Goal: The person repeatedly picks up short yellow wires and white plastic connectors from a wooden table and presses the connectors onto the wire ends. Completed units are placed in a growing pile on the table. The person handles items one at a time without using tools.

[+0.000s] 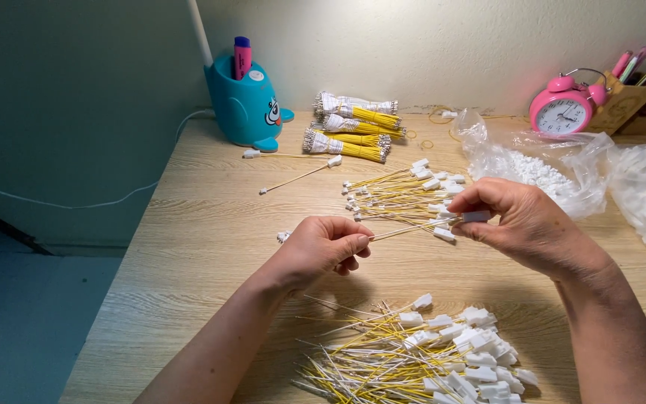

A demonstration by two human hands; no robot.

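My left hand (323,247) pinches one end of a thin yellow wire (405,230) above the wooden table (203,232). My right hand (521,224) grips the small white plastic connector (477,216) at the wire's other end. The wire stretches nearly level between both hands. Just behind them lies a loose pile of wires with white connectors (405,194). A larger heap of the same wired connectors (428,352) lies in front, near the table's front edge.
Three bound bundles of yellow wires (353,127) lie at the back beside a blue pen holder (244,101). Clear plastic bags of white connectors (547,168) fill the right side. A pink alarm clock (564,108) and a wooden pen box (626,105) stand at the back right. Two single wires (297,168) lie left of centre.
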